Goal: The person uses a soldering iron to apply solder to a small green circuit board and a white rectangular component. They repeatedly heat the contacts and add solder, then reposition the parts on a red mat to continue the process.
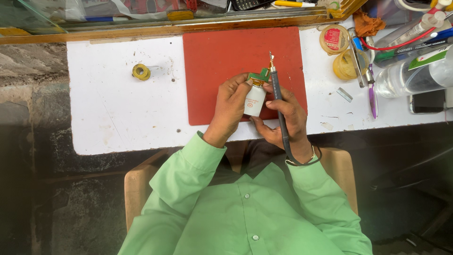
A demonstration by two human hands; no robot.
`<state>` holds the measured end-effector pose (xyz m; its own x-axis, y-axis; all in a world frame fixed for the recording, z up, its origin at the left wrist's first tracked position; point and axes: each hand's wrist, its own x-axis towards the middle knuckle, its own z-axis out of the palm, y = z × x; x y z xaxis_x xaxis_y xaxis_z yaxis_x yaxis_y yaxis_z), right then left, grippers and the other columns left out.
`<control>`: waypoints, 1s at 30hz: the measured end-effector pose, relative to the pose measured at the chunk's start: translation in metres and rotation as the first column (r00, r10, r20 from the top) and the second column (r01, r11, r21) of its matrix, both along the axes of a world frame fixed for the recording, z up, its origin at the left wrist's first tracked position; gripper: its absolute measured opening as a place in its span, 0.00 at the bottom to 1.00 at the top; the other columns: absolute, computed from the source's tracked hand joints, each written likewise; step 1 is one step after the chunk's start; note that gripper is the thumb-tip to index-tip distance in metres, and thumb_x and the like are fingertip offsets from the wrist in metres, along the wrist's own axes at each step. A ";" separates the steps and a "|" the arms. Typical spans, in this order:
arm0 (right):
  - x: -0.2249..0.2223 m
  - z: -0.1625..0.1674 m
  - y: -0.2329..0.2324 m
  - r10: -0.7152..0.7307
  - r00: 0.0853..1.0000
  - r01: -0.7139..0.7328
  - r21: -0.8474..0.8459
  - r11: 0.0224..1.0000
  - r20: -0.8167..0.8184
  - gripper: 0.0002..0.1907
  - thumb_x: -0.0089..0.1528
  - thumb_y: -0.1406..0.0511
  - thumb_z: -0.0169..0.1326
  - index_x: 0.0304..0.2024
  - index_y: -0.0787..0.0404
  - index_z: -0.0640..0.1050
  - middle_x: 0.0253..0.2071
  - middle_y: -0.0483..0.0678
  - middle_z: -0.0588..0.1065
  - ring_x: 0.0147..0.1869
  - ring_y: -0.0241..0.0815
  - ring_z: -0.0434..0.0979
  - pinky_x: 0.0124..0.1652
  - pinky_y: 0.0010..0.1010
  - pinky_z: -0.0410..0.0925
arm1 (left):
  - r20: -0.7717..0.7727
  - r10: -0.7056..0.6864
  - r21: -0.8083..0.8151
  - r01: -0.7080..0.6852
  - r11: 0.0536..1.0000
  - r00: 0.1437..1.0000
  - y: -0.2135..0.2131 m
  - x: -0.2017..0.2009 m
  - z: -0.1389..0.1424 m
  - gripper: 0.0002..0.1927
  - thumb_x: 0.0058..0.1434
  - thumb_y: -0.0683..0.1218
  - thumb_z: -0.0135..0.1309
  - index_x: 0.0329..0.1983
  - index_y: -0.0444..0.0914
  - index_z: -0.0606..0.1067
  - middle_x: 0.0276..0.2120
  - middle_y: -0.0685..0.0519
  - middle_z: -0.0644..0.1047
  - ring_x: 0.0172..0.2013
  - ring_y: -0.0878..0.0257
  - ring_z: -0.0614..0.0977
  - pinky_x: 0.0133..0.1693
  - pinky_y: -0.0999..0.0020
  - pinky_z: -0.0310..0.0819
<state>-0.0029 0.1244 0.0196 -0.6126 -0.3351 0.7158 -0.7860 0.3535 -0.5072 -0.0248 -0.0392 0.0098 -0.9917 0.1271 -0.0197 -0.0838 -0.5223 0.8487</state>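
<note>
Fingers (240,87) of the left hand (231,106) were curled shut around a small white cylinder (255,100), thumb and forefinger pinching its upper end where a little green board (259,76) with a gold strip stuck out. The right hand (283,115) gripped a thin dark iron (276,89) like a pen, fingers closed on its shaft, the metal tip (271,60) pointing toward the far edge of the table and sitting just beside the board; whether tip and board touched could not be told. A dark cord ran from the iron back along the right wrist, past a bracelet (306,160).

Both hands and the cylinder were above the near half of a red mat (212,61), which lay at the middle of the white table (113,108) and reached nearly to its far edge. A yellow roll (141,72) lay on the bare table toward the left, well apart from the mat. Near the far right corner sat a round tin (334,39) with a red lid, a yellowish roll of tape (347,64) just beside it, a purple tool (372,97), a clear bottle (415,75) on its side, and a phone (427,101) by the right edge. An orange rag (367,23) lay at the far edge. Green sleeves (188,165) covered both arms.
</note>
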 end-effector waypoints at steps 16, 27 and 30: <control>-0.003 -0.005 0.001 -0.007 1.000 0.007 0.005 1.000 -0.022 0.35 0.53 0.72 0.73 0.54 0.57 0.65 0.62 0.61 0.71 0.66 0.58 0.76 0.56 0.41 0.80 | 0.049 -0.022 -0.006 0.022 1.000 0.999 -0.003 -0.002 0.000 0.14 0.72 0.43 0.43 0.49 0.30 0.77 0.34 0.53 0.80 0.32 0.71 0.79 0.34 0.74 0.77; -0.003 -0.006 0.001 -0.010 0.999 0.010 0.009 1.000 -0.034 0.35 0.53 0.71 0.74 0.54 0.57 0.66 0.62 0.61 0.71 0.66 0.58 0.76 0.57 0.41 0.79 | 0.040 -0.010 -0.017 0.011 1.000 0.999 -0.002 -0.002 -0.003 0.14 0.72 0.43 0.43 0.49 0.30 0.77 0.34 0.52 0.80 0.31 0.71 0.79 0.32 0.74 0.76; -0.003 -0.006 0.001 -0.009 1.000 0.009 0.006 1.000 -0.021 0.35 0.53 0.71 0.74 0.54 0.57 0.66 0.62 0.62 0.71 0.66 0.58 0.76 0.56 0.40 0.80 | 0.029 -0.010 -0.001 0.010 1.000 1.000 -0.001 -0.002 -0.004 0.14 0.72 0.43 0.43 0.50 0.30 0.77 0.34 0.52 0.80 0.31 0.70 0.79 0.33 0.74 0.76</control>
